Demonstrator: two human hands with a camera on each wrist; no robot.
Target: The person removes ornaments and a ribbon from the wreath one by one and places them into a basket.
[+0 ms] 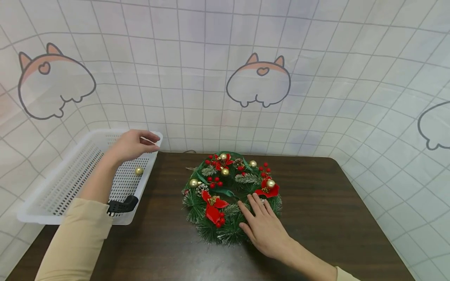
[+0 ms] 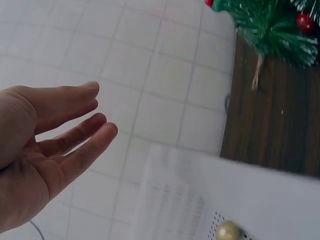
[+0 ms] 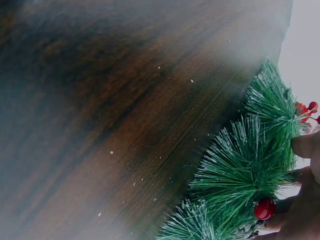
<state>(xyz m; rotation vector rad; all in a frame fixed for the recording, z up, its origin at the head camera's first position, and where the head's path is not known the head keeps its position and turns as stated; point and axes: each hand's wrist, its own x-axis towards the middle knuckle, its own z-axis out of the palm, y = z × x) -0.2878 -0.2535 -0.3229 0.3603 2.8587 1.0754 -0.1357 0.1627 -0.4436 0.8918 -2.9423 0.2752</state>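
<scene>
A green Christmas wreath (image 1: 230, 230) lies on the dark wooden table, trimmed with red flowers, red berries, frosted pine tips and several gold balls. My right hand (image 1: 265, 230) rests on its near right side with the fingers spread. Above the white plastic basket (image 1: 147, 171) at the left hovers my left hand (image 1: 131, 144), its fingers loosely bent and nothing between them; the left wrist view shows a gap between thumb and fingers. One gold ball (image 1: 139, 171) sits on the basket's perforated floor.
A black strap-like object (image 1: 123, 205) shows by the left sleeve, over the basket's near side. Behind the table (image 1: 316, 187) hangs a white gridded cloth (image 1: 197, 78) with cartoon prints, which also runs along both sides.
</scene>
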